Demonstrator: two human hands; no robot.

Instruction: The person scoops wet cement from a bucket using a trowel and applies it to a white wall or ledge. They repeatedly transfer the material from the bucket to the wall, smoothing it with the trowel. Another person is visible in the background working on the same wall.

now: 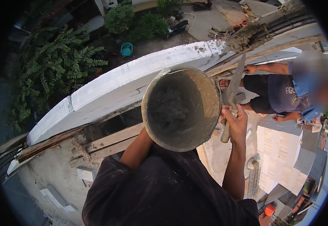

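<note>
A mortar-crusted bucket [171, 107] fills the centre, with wet grey mortar in it. My left hand [145, 134] reaches behind its lower-left side; its fingers are hidden by the bucket. My right hand [234, 122] grips the wooden handle of a trowel [234, 81] at the bucket's right side, fingertips close to or on the bucket. The pointed blade angles upward beside the rim. A white block wall [107, 86] runs beyond the bucket.
A co-worker [281, 94] stands at the right in a dark shirt. Wooden planks [107, 143] lie along the wall's inner side. White blocks [281, 154] are stacked lower right. Beyond the wall, lower down, are trees, a teal plastic chair [126, 49] and scooters [177, 28].
</note>
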